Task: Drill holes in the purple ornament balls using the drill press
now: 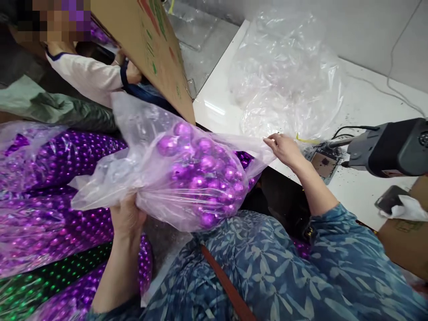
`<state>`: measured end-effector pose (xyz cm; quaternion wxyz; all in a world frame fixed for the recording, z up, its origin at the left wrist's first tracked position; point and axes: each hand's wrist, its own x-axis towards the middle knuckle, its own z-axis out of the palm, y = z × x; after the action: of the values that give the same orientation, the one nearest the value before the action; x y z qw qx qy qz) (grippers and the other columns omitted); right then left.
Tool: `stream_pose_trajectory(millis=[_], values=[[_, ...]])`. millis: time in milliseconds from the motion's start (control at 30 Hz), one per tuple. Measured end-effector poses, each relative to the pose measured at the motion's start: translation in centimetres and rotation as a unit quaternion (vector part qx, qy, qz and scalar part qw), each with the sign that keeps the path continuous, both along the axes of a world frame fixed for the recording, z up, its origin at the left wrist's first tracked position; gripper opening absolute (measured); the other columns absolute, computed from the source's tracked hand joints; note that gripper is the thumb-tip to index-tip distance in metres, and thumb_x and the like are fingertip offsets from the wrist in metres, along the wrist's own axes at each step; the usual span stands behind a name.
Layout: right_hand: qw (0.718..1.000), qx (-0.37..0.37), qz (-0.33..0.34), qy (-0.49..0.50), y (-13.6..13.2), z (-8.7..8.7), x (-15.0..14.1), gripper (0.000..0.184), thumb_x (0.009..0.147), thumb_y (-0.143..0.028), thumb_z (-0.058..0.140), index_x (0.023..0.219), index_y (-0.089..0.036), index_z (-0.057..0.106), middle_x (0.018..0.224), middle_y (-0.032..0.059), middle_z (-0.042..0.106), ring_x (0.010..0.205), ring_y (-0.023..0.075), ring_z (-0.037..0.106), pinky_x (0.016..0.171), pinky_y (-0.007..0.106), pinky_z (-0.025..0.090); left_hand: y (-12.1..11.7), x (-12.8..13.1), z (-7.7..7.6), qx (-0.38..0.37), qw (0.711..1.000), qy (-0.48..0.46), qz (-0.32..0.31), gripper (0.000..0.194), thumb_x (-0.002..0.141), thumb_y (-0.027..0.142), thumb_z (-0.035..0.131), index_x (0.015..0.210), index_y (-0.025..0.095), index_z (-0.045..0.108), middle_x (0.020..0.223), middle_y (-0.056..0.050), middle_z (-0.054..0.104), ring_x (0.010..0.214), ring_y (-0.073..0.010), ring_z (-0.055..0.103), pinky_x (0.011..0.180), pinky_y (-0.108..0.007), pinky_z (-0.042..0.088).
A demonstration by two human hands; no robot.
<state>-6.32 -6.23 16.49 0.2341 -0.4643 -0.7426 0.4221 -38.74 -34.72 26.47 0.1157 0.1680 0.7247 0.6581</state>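
A clear plastic bag (pixel 147 151) full of shiny purple balls (pixel 207 178) is held up in front of my body. My left hand (pixel 129 211) is closed around the bag's gathered neck, and loose plastic spreads out beyond it. At the other side, my right hand (pixel 282 147) pinches a stretched corner of the same plastic between thumb and fingers. The balls bulge in the bag between my two hands, nearer my lap.
Large bags of purple balls (pixel 67 165) and one of green balls (pixel 67 272) lie at left. A cardboard box (pixel 157 49) stands ahead, with a co-worker (pixel 83 71) behind it. The white table (pixel 214 98) carries crumpled clear plastic (pixel 287 76), a grey-black machine (pixel 391 147) and a phone (pixel 391 198).
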Motion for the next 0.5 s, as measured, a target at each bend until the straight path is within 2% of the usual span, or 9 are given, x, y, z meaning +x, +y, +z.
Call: stream_pose_trajectory(millis=[33, 100, 167, 200, 267, 300, 367, 433, 500], values=[[1.0, 0.006, 0.014, 0.002, 0.0, 0.3, -0.5, 0.082, 0.076, -0.09, 0.054, 0.102, -0.014, 0.071, 0.1, 0.0159, 0.066, 0.103, 0.0261, 0.059, 0.105, 0.051, 0.048, -0.1, 0.2, -0.4, -0.007, 1.0, 0.001, 0.001, 0.031, 0.058, 0.03, 0.08, 0.081, 0.021, 0.062, 0.087, 0.001, 0.073, 0.107, -0.0258, 0.07, 0.107, -0.044, 0.056], [0.997, 0.014, 0.067, 0.029, -0.6, 1.3, -3.1, 0.094, 0.077, -0.091, 0.049, 0.134, -0.017, 0.062, 0.134, 0.0197, 0.061, 0.124, 0.0295, 0.056, 0.115, 0.057, 0.045, -0.3, 0.9, -1.5, -0.028, 1.0, -0.012, -0.005, 0.03, 0.056, 0.032, 0.081, 0.077, 0.022, 0.062, 0.082, 0.001, 0.072, 0.102, -0.0262, 0.071, 0.106, -0.044, 0.058], [0.987, 0.015, 0.144, 0.075, -1.9, 2.6, -7.1, 0.104, 0.077, -0.093, 0.046, 0.153, -0.022, 0.044, 0.15, 0.0163, 0.053, 0.128, 0.0259, 0.058, 0.114, 0.053, 0.05, -0.6, 1.4, -2.7, -0.052, 0.998, -0.028, -0.023, 0.033, 0.055, 0.035, 0.081, 0.08, 0.022, 0.065, 0.086, -0.001, 0.074, 0.103, -0.0275, 0.072, 0.108, -0.046, 0.057], [0.979, 0.02, 0.175, 0.099, -2.7, 3.4, -9.3, 0.106, 0.076, -0.093, 0.049, 0.155, -0.023, 0.041, 0.152, 0.0149, 0.053, 0.13, 0.0244, 0.058, 0.113, 0.05, 0.052, -0.7, 1.6, -3.2, -0.065, 0.997, -0.037, -0.036, 0.036, 0.055, 0.036, 0.082, 0.084, 0.021, 0.067, 0.091, -0.003, 0.075, 0.105, -0.0286, 0.072, 0.109, -0.047, 0.057], [0.965, 0.035, 0.217, 0.145, -4.2, 5.1, -12.9, 0.095, 0.077, -0.091, 0.051, 0.14, -0.02, 0.056, 0.139, 0.0127, 0.063, 0.124, 0.0204, 0.061, 0.112, 0.044, 0.053, -0.9, 1.6, -3.9, -0.081, 0.993, -0.052, -0.062, 0.042, 0.055, 0.037, 0.083, 0.09, 0.02, 0.07, 0.1, -0.006, 0.076, 0.11, -0.0308, 0.072, 0.111, -0.049, 0.056], [0.958, 0.041, 0.231, 0.166, -4.8, 6.0, -14.0, 0.084, 0.082, -0.089, 0.047, 0.123, -0.017, 0.065, 0.122, 0.0107, 0.07, 0.112, 0.0172, 0.065, 0.106, 0.04, 0.056, -1.0, 1.4, -4.1, -0.078, 0.993, -0.057, -0.07, 0.044, 0.055, 0.038, 0.084, 0.093, 0.019, 0.071, 0.103, -0.007, 0.076, 0.112, -0.0315, 0.071, 0.111, -0.049, 0.056], [0.946, 0.05, 0.247, 0.203, -5.7, 8.1, -14.9, 0.072, 0.092, -0.081, 0.038, 0.094, -0.015, 0.069, 0.092, 0.006, 0.071, 0.088, 0.0105, 0.066, 0.092, 0.031, 0.059, -1.2, 0.6, -4.1, -0.056, 0.995, -0.051, -0.071, 0.048, 0.056, 0.039, 0.087, 0.097, 0.018, 0.072, 0.105, -0.008, 0.076, 0.116, -0.0315, 0.071, 0.112, -0.048, 0.055], [0.938, 0.06, 0.247, 0.238, -6.2, 10.4, -14.2, 0.065, 0.098, -0.07, 0.034, 0.089, -0.015, 0.068, 0.083, 0.0027, 0.069, 0.077, 0.0063, 0.064, 0.081, 0.025, 0.058, -1.3, -0.4, -3.8, -0.025, 0.997, -0.037, -0.058, 0.051, 0.058, 0.042, 0.09, 0.099, 0.018, 0.072, 0.105, -0.007, 0.077, 0.115, -0.03, 0.071, 0.113, -0.046, 0.054], [0.926, 0.097, 0.236, 0.277, -6.4, 13.0, -12.9, 0.054, 0.1, -0.063, 0.041, 0.1, -0.016, 0.067, 0.087, 0.001, 0.069, 0.079, 0.005, 0.065, 0.08, 0.024, 0.058, -1.4, -1.5, -3.6, -0.004, 0.998, -0.028, -0.048, 0.056, 0.058, 0.047, 0.094, 0.101, 0.018, 0.072, 0.106, -0.007, 0.077, 0.114, -0.0285, 0.071, 0.113, -0.044, 0.054]])
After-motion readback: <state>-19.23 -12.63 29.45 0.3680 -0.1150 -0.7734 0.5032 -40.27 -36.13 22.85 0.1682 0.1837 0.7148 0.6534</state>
